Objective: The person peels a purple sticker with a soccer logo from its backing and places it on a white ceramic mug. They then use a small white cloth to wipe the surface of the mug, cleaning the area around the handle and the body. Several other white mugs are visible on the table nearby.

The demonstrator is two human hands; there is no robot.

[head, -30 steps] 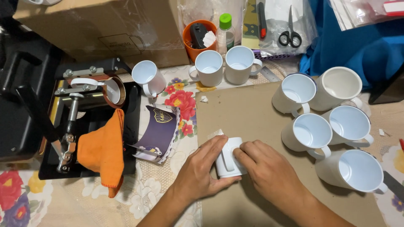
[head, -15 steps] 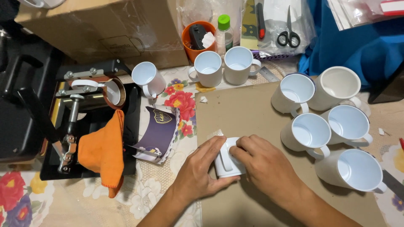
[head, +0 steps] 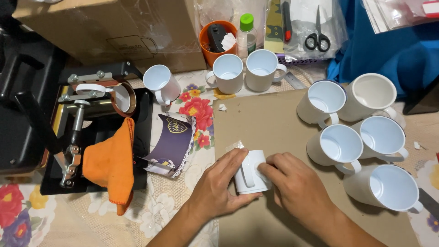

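Nearest, at the bottom centre: two bare hands closed around one white mug (head: 250, 174) lying on its side on a brown cardboard sheet (head: 274, 123), handle turned upward. Left hand (head: 219, 187) cupped against the mug's left flank, thumb over the top, fingers curled snug — seemingly to keep it from rolling. Right hand (head: 292, 183) pressed against the mug's right side, fingertips bent onto the wall beside the handle, as if smoothing or pinning something thin against it; what lies under the fingers cannot be told. A small scrap of clear film or tape (head: 234, 146) just beyond the left thumb, on the cardboard.

To the left, on a floral tablecloth (head: 27, 210): a curled dark purple printed sheet (head: 171, 144) with a shield-shaped yellow emblem, resting loose near the cardboard's edge. Beside it, an orange cloth (head: 109, 167) draped over the base of a black mug press (head: 87, 123), its round clamp empty and open.

To the right: five white mugs (head: 356, 137) clustered together on the cardboard, tipped on their sides, mouths facing the camera — close by the right hand.

Farther back: three more white mugs (head: 228, 73) standing upright in a loose row. Behind them, an orange cup (head: 212, 39) holding small tools, a clear bottle with a green cap (head: 247, 29), black-handled scissors (head: 318, 32) on clear plastic bags, a large brown cardboard box (head: 114, 32) with an outline drawing of a mug on its side, and blue fabric (head: 393, 50) at the far right.
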